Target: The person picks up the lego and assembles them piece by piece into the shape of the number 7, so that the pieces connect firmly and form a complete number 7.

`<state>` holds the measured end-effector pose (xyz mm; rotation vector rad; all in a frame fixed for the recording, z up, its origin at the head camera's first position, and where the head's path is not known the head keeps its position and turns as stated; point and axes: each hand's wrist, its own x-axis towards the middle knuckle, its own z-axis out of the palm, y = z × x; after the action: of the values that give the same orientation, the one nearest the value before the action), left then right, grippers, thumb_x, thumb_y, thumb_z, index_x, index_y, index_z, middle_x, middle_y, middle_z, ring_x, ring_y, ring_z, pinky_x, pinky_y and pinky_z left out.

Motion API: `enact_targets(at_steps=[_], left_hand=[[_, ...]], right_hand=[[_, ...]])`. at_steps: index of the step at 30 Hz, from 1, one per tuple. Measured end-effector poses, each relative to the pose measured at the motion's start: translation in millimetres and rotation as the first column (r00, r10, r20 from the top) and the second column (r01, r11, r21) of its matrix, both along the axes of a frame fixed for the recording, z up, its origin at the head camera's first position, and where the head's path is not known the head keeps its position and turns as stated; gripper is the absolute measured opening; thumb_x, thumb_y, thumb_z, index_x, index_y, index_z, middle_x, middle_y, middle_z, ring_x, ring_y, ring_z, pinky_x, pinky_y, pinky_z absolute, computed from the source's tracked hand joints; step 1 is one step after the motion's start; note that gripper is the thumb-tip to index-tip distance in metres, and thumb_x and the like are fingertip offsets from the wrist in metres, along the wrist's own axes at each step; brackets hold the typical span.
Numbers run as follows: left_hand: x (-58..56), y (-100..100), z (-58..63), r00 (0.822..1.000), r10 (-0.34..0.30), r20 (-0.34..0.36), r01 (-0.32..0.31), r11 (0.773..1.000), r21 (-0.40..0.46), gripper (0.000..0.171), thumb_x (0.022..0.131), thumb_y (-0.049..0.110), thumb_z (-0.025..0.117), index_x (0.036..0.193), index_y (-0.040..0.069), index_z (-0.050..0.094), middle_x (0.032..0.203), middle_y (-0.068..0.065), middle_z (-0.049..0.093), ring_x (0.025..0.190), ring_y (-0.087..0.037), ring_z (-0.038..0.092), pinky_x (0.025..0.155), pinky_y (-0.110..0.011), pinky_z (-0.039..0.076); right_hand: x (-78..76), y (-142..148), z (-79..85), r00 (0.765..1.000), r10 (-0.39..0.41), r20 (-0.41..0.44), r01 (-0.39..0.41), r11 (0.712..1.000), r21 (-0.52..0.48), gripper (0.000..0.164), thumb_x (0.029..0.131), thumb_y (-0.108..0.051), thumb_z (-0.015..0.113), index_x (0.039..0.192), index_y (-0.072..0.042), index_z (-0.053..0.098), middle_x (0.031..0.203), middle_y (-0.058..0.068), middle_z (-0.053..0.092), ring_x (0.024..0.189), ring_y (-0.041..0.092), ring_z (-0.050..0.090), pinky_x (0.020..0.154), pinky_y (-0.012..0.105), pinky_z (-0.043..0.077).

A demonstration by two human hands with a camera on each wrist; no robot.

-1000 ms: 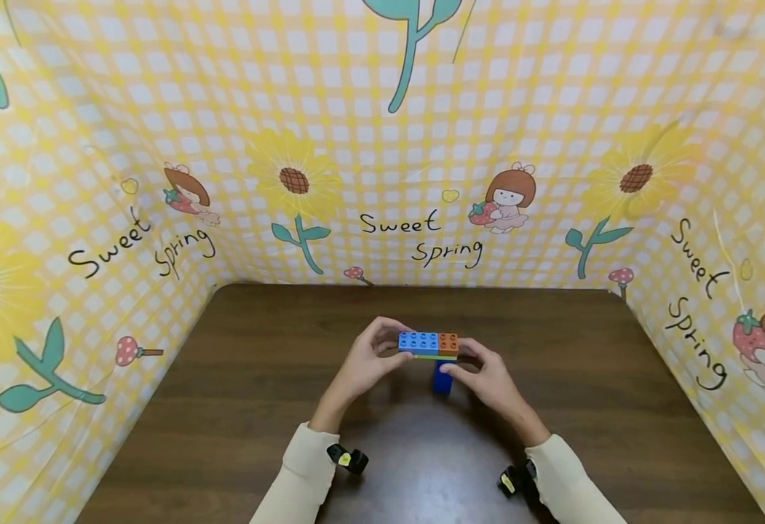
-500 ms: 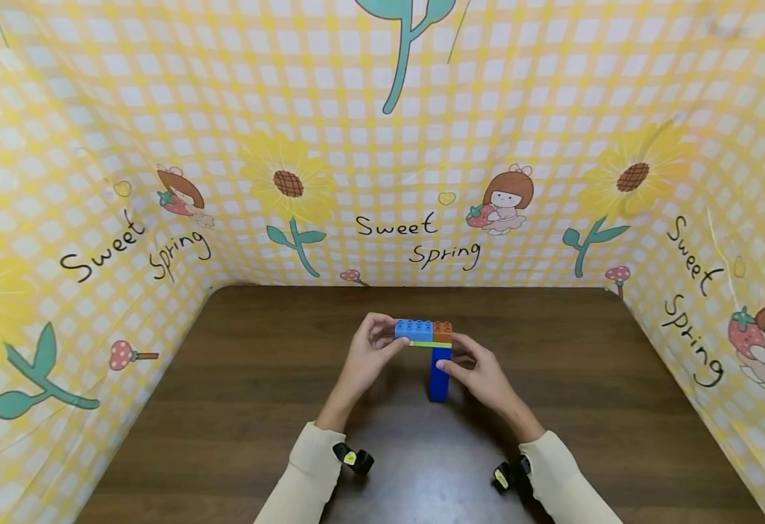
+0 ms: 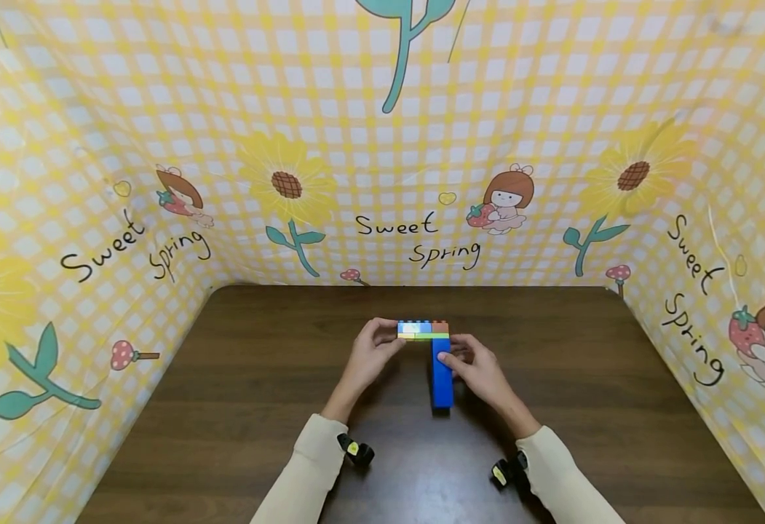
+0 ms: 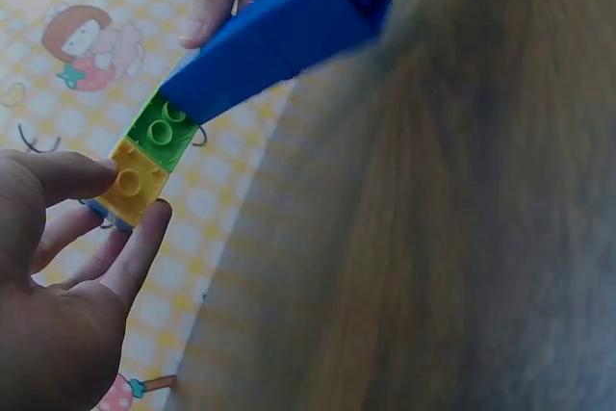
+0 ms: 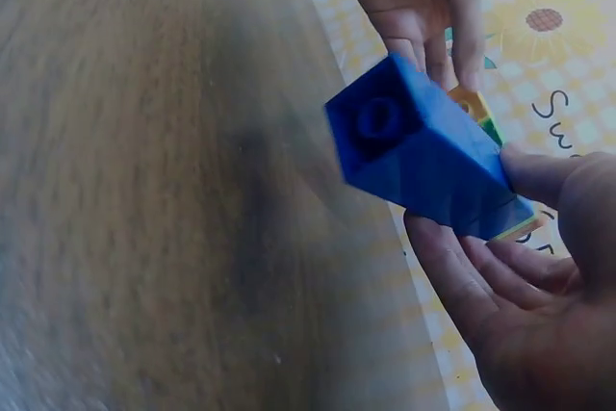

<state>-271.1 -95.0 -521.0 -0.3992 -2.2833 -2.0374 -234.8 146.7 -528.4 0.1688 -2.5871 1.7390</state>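
Note:
Both hands hold one L-shaped build of toy building bricks in the air over the table. Its top row has a light blue brick (image 3: 413, 327) and an orange brick (image 3: 440, 327). Under that row lie a yellow brick (image 4: 132, 182) and a green brick (image 4: 161, 132). From the right end hangs a blue column (image 3: 442, 375), whose hollow lower end faces the camera in the right wrist view. My left hand (image 3: 367, 358) pinches the yellow end between thumb and fingers. My right hand (image 3: 485, 370) grips the column near its top, thumb on the front side.
A dark wooden table (image 3: 225, 407) lies beneath the hands. Yellow checked cloth (image 3: 382, 145) with printed flowers and lettering surrounds it at the back and both sides. Each wrist carries a small black camera strap, like the left one (image 3: 356, 451).
The build has tilted so the column's side faces the head camera and the top studs show edge-on. More of the column is visible, its lower end swung nearer. Both hands keep their hold.

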Motion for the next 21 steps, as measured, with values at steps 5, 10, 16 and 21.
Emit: enact_targets(at_steps=[5,10,16,21], left_hand=[[-7.3,-2,-8.4,0.999,0.034,-0.007,-0.034,0.994,-0.101,0.026,0.097,0.005,0.077,0.122,-0.002,0.072,0.124,-0.022,0.071,0.111,-0.036,0.074,0.090,-0.032,0.062],[-12.2,-4,-18.5,0.998,0.060,-0.035,-0.066,0.974,-0.217,0.026,0.098,0.007,0.077,0.122,-0.002,0.075,0.117,-0.020,0.072,0.106,-0.033,0.074,0.091,-0.040,0.063],[-18.9,0,-25.4,0.996,0.062,-0.060,-0.078,0.944,-0.322,0.028,0.099,0.008,0.075,0.126,-0.002,0.075,0.116,-0.018,0.070,0.105,-0.032,0.073,0.091,-0.042,0.063],[-23.4,4,-26.8,0.996,0.060,-0.067,-0.079,0.939,-0.334,0.029,0.100,0.006,0.073,0.128,-0.002,0.073,0.115,-0.019,0.071,0.106,-0.033,0.072,0.092,-0.044,0.062]], right_hand=[[-3.9,0,-2.7,1.000,-0.029,0.002,0.029,0.999,0.043,0.051,0.101,-0.031,0.077,0.139,0.000,0.064,0.122,0.019,0.072,0.098,0.024,0.073,0.077,0.033,0.065],[-6.7,-1,-5.3,0.999,-0.036,-0.002,0.036,0.994,0.103,0.050,0.100,-0.030,0.077,0.137,0.002,0.066,0.119,0.018,0.073,0.096,0.024,0.073,0.073,0.032,0.064],[-10.9,-4,-7.2,0.998,-0.061,0.003,0.060,0.987,0.152,0.048,0.100,-0.030,0.078,0.133,0.003,0.067,0.115,0.017,0.073,0.093,0.022,0.072,0.071,0.032,0.063],[-14.2,-7,-5.4,0.997,-0.080,-0.001,0.079,0.978,0.195,0.047,0.100,-0.030,0.077,0.133,0.003,0.067,0.115,0.017,0.073,0.092,0.023,0.071,0.077,0.037,0.064]])
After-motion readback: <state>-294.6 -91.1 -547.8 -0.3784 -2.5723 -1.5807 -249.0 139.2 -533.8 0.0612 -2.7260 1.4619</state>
